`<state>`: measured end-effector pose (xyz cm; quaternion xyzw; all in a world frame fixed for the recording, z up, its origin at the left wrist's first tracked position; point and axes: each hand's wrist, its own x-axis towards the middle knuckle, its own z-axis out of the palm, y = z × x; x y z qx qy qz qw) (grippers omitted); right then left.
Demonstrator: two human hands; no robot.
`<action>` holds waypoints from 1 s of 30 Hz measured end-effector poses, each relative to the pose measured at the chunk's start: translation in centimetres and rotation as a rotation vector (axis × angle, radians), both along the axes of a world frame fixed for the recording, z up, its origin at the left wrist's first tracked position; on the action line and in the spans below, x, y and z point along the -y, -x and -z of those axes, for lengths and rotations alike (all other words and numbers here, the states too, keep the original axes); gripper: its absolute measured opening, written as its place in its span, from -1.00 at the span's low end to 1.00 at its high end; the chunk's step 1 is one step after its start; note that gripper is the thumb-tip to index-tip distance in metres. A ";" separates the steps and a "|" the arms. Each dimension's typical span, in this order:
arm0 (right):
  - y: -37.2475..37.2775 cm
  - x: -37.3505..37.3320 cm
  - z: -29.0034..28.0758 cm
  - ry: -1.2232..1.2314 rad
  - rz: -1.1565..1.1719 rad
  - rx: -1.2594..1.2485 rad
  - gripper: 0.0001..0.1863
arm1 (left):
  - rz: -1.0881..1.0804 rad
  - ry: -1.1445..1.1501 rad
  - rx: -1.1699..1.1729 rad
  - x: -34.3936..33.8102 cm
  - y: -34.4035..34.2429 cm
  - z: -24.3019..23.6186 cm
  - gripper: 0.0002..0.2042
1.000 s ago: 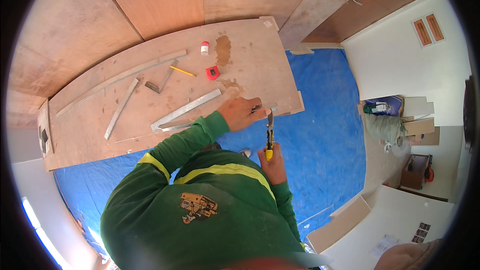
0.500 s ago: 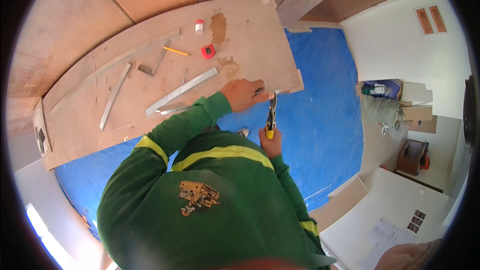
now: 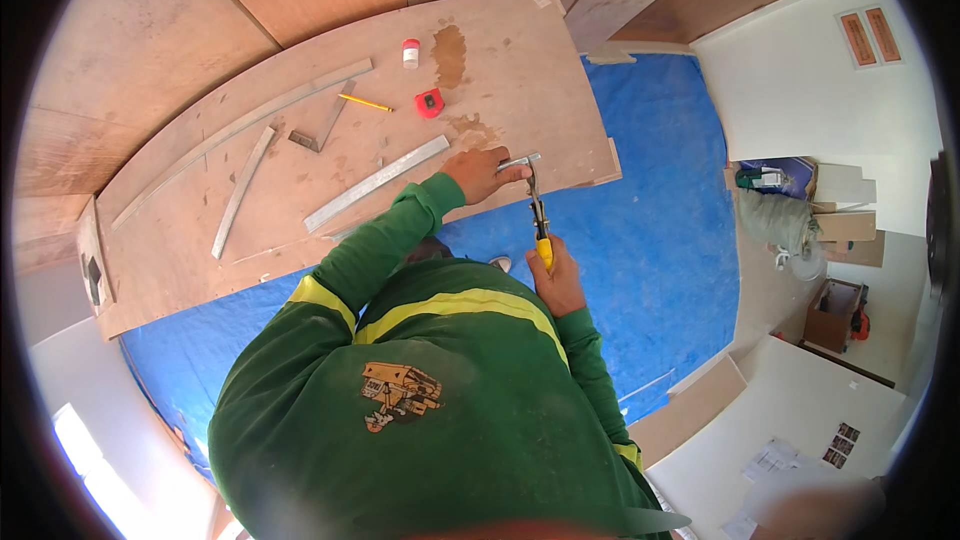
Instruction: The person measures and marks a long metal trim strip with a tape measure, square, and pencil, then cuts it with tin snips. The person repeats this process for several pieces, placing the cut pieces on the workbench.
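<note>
Over the table's near right edge, my left hand (image 3: 478,176) is closed on a short, narrow metal strip (image 3: 522,160), whose far end sticks out past the fingertips. My right hand (image 3: 560,280) grips yellow-handled tin snips (image 3: 541,222) below it, over the blue floor sheet. The jaws of the snips meet the strip just right of my left fingers; whether the blades are closed on it is too small to tell. Beside my left forearm, a wide flat metal bar (image 3: 376,183) lies slanted on the wooden table (image 3: 330,155).
Further along the table are a red tape measure (image 3: 430,103), a yellow pencil (image 3: 366,102), a try square (image 3: 322,130), a red-capped container (image 3: 411,53) and a thinner metal strip (image 3: 243,193). Blue sheeting (image 3: 660,240) covers the floor. Bundled material (image 3: 775,218) sits along the right wall.
The snips have swung from leaning right to leaning slightly left, and my right hand has shifted. The strip in my left hand now shows more clearly at the jaws. The view has moved slightly.
</note>
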<state>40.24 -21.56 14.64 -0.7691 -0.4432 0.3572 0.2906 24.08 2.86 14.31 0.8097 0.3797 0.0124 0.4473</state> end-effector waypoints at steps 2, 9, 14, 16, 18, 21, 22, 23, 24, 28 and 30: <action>-0.2 0.2 -0.3 -0.045 -0.071 0.013 -0.41 | 0.023 0.030 -0.011 -0.1 0.3 -0.2 -0.16; 0.7 0.6 -0.1 -0.034 -0.002 -0.086 -0.41 | 0.004 0.135 0.026 0.6 1.0 -1.1 -0.16; 1.1 0.4 -1.4 0.023 0.011 0.009 -0.48 | -0.029 0.102 0.048 1.2 1.2 -2.1 -0.18; 1.0 0.2 -1.7 -0.034 -0.003 0.033 -0.50 | -0.061 0.115 0.075 1.5 1.2 -2.3 -0.20; 0.7 0.2 -2.0 -0.008 0.000 -0.083 -0.51 | -0.027 0.127 0.105 1.6 1.2 -2.5 -0.21; 0.3 0.4 -2.5 0.125 0.003 -0.234 -0.50 | -0.003 0.115 0.130 1.6 1.5 -2.7 -0.21; 0.2 0.6 -2.7 0.155 -0.004 -0.133 -0.50 | 0.001 0.122 0.122 1.6 1.7 -2.8 -0.21; 0.2 0.6 -2.9 0.154 -0.015 -0.041 -0.49 | -0.004 0.094 0.127 1.7 1.8 -2.9 -0.23; 0.3 0.7 -3.0 0.120 -0.037 0.046 -0.48 | -0.005 0.079 0.120 1.7 2.0 -3.0 -0.24; 0.7 0.6 -3.1 0.024 -0.099 0.098 -0.44 | -0.062 0.056 0.172 2.1 2.1 -3.9 -0.29; 0.7 0.6 -2.9 0.035 -0.087 0.045 -0.43 | -0.064 0.064 0.162 2.3 2.0 -4.3 -0.30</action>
